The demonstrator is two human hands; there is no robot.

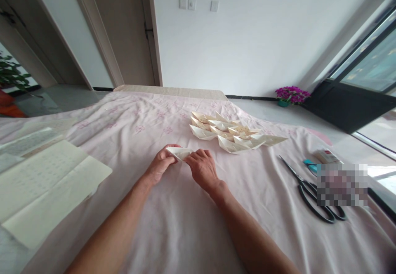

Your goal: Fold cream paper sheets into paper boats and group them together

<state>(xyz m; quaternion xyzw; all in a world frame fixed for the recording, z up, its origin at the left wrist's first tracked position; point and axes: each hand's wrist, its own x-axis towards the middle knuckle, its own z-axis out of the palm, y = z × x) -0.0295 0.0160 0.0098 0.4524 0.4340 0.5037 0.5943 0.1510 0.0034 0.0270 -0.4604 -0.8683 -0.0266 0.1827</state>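
Observation:
Between my hands is a cream-coloured folded paper boat (180,153), held just above the pink cloth. My left hand (161,162) grips its left end, thumb on the near side and fingers behind. The fingers of my right hand (201,166) are closed over its right end and hide that part. Just beyond, to the right, several finished paper boats (227,126) stand in a close group, some plain and some with a speckled pattern.
Paper sheets (55,175) lie at the left on the pink tablecloth (173,232). On the right are black-handled scissors (309,187), a teal object (310,166), a small white box (327,157) and a blurred-out patch. A pot of purple flowers (292,95) stands on the floor beyond.

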